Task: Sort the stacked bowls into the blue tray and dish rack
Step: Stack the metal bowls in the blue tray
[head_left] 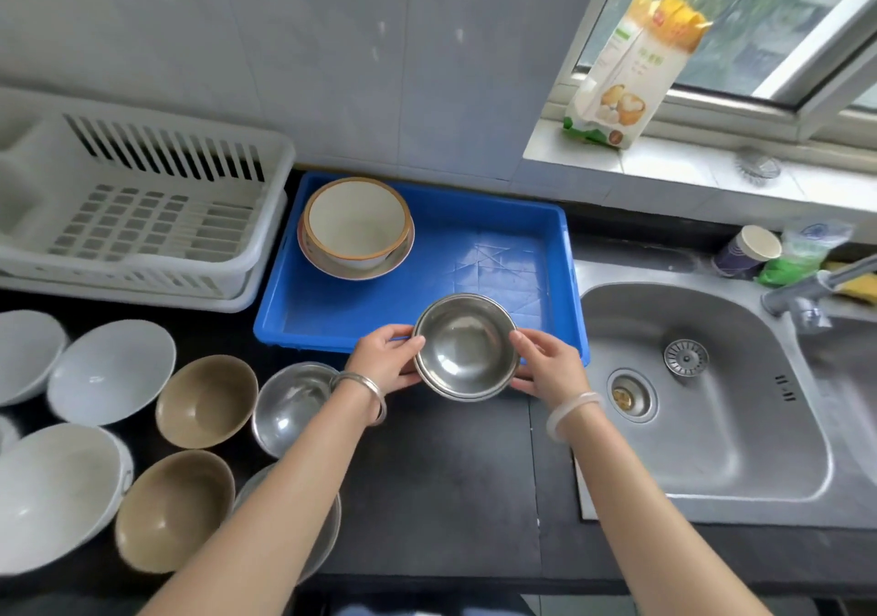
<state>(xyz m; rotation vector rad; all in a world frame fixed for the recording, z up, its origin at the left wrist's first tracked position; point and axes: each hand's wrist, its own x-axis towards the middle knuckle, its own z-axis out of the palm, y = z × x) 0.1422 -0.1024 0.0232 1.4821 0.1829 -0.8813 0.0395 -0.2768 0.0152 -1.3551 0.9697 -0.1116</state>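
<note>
A small stack of steel bowls (466,347) hangs over the front rim of the blue tray (503,255). My left hand (387,359) grips its left edge and my right hand (550,365) grips its right edge. In the tray's far left corner a white bowl with an orange rim (356,221) sits on a wider dish. The white dish rack (137,207) stands left of the tray. On the black counter to the left are white bowls (111,371), two tan bowls (206,402) and steel bowls (292,406), the nearer ones partly hidden by my left forearm.
A steel sink (702,392) with a tap (816,283) lies right of the tray. A paper cup (750,252) and green bag sit behind it. A food carton (631,70) stands on the window sill. Dark countertop (451,473) stretches in front of the tray.
</note>
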